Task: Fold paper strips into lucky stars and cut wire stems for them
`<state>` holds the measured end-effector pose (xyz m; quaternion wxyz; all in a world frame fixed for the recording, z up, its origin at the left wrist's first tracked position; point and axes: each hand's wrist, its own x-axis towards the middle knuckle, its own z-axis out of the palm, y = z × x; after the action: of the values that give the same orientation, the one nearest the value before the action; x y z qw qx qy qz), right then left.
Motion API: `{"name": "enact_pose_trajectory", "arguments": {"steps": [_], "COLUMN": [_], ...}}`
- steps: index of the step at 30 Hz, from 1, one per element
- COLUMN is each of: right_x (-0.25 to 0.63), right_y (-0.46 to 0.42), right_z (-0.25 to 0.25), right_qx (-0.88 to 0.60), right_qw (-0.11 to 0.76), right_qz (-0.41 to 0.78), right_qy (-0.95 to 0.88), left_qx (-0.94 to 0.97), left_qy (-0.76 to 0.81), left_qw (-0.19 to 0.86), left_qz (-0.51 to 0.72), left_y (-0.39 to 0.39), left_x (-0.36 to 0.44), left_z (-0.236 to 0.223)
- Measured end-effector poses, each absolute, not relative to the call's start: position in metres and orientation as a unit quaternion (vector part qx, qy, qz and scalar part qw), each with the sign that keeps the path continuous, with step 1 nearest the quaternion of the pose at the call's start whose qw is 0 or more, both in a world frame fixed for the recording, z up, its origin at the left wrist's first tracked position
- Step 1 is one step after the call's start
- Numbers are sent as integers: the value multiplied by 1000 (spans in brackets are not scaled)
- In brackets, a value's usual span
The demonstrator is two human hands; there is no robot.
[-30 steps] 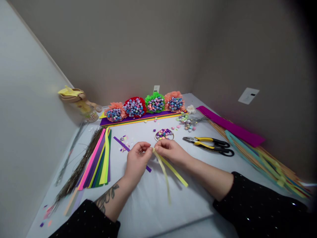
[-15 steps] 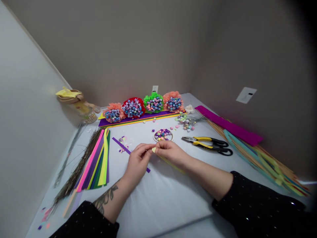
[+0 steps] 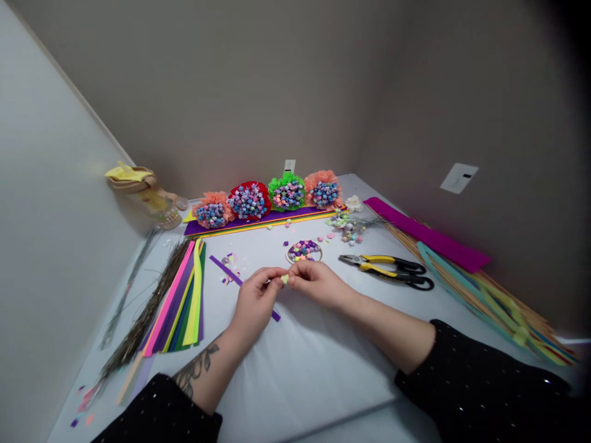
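Observation:
Between the fingertips of both hands is a small pale-yellow folded paper strip. My left hand pinches it from the left, thumb and forefinger closed. From the right, my right hand pinches the same piece, its other fingers curled. A purple paper strip lies on the table, passing partly beneath my left hand. Just beyond my hands stands a round bowl filled with small folded paper stars. Paper scraps lie loose past the purple strip.
Yellow-and-black pliers lie right of the bowl. Several tissue-paper flowers with star centres line the back. Coloured paper strips and brown stems lie left. Magenta paper and more strips lie right, beside the wall.
The long yellow tail that stretched under my right hand towards the lower right no longer shows; only the small folded piece is visible. Both hands stay in nearly the same place.

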<state>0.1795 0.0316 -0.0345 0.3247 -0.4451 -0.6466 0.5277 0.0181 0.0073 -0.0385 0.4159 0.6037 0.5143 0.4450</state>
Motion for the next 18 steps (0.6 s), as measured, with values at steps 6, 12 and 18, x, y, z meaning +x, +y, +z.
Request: {"name": "enact_pose_trajectory", "arguments": {"steps": [6, 12, 18], "right_x": [178, 179, 180], "right_y": [29, 28, 27], "right_z": [-33, -35, -34], "right_qx": [-463, -463, -457], "right_qw": [323, 309, 367], "right_qz": [491, 425, 355], "right_qy": [-664, -714, -728], "left_qx": [562, 592, 593], "left_qy": [534, 556, 536], "left_qw": [456, 430, 427], "left_qz": [437, 394, 423], "left_y": [7, 7, 7], "left_x": [20, 22, 20], "left_z": [-40, -37, -35]}}
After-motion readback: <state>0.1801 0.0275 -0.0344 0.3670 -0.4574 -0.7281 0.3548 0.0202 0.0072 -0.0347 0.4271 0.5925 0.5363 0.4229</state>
